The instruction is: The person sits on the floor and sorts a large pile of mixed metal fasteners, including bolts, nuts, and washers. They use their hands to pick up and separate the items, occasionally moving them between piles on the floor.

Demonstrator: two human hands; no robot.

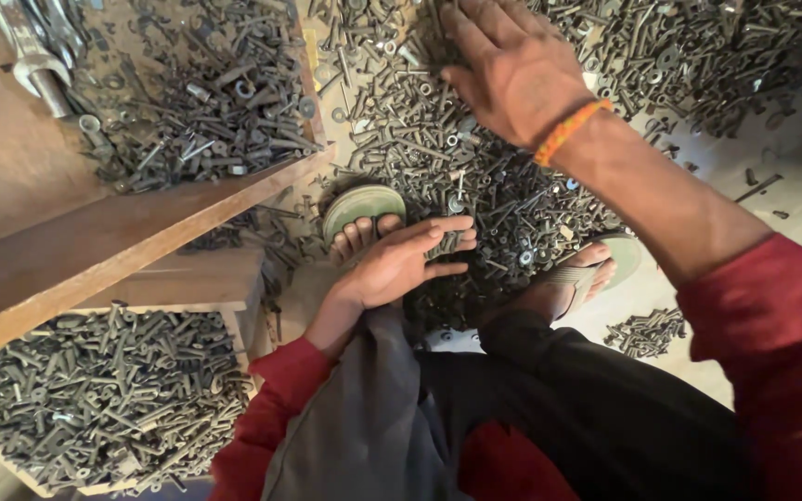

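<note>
Over grey-trousered knees, the left hand [401, 260] is held open and empty, palm up, while the right hand [512, 70] is pressed, fingers spread, onto the floor's heap of dark steel bolts [475, 176]; a pinch is judged next.

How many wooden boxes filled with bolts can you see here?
2. One open wooden box of dark bolts sits at the upper left, by the raised right hand. The second wooden box of bolts is at the lower left, below the left hand. Others may lie outside view.
</note>
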